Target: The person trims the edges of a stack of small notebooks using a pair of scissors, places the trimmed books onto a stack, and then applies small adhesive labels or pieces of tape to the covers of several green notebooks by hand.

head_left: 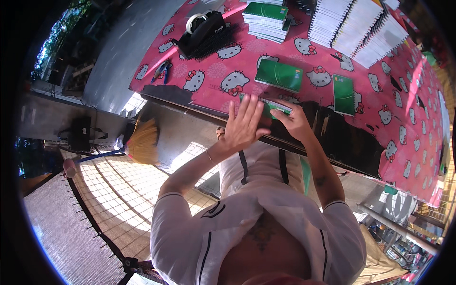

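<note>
A small green notebook [271, 108] lies at the table's near edge, partly covered by my hands. My left hand [243, 127] rests at its left end, palm down, with the fingers stretched out straight. At the other end my right hand [295, 121] grips the notebook, the thumb across the top of its cover. Just beyond sits a short stack of green notebooks [279, 76]. Another green notebook [344, 95] lies to the right of it.
Pink patterned cloth [209, 102] covers the table, torn along the front. A black tape dispenser [202, 35] and pliers [162, 71] lie at left. A taller notebook stack [267, 23] and white spiral-bound pads [349, 28] stand behind. A broom [142, 146] is at lower left.
</note>
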Motion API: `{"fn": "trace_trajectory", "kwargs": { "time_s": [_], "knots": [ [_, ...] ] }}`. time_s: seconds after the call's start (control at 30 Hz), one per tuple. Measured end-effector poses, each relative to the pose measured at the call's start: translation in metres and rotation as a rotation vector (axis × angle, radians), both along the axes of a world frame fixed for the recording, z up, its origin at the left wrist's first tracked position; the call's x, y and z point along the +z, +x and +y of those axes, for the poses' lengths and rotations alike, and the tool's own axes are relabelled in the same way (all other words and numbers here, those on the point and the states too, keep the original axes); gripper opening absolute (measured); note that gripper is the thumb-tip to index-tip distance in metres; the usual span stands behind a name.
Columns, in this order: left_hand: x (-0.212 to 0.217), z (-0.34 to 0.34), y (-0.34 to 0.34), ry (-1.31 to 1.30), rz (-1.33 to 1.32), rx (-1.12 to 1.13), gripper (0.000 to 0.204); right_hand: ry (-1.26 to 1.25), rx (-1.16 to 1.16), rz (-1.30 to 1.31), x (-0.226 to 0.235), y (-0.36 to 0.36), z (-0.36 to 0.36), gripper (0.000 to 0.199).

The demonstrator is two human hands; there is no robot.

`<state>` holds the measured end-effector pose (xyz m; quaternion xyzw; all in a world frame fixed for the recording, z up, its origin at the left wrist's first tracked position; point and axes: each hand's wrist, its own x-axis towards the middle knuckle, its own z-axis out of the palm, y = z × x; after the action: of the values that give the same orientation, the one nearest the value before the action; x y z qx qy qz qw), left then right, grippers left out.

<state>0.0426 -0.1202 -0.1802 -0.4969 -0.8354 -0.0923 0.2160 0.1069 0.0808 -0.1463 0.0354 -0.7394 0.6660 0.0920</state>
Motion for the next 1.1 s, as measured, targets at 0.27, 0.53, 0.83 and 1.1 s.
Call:
{"fn": "trace_trajectory", "kwargs": {
  "time_s": [0.27,0.53,0.83,1.1],
  "knots": [
    [0.027,0.013,-0.01,0.03,-0.002,-0.01,0.086,0.118,-0.005,-0.036,-0.001,-0.005,0.003,0.031],
    [0.039,0.027,-0.008,0.057,0.094,-0.024,0.087,0.161,0.01,-0.022,-0.005,-0.004,0.001,0.037],
    [0.023,0.021,0.02,0.076,0.003,-0.101,0.082,0.197,0.041,-0.045,-0.009,-0.003,0.004,0.044],
    [0.079,0.037,-0.005,0.332,-0.197,-0.164,0.018,0.374,-0.086,0.211,0.027,0.011,0.016,0.035]
  ]
}}
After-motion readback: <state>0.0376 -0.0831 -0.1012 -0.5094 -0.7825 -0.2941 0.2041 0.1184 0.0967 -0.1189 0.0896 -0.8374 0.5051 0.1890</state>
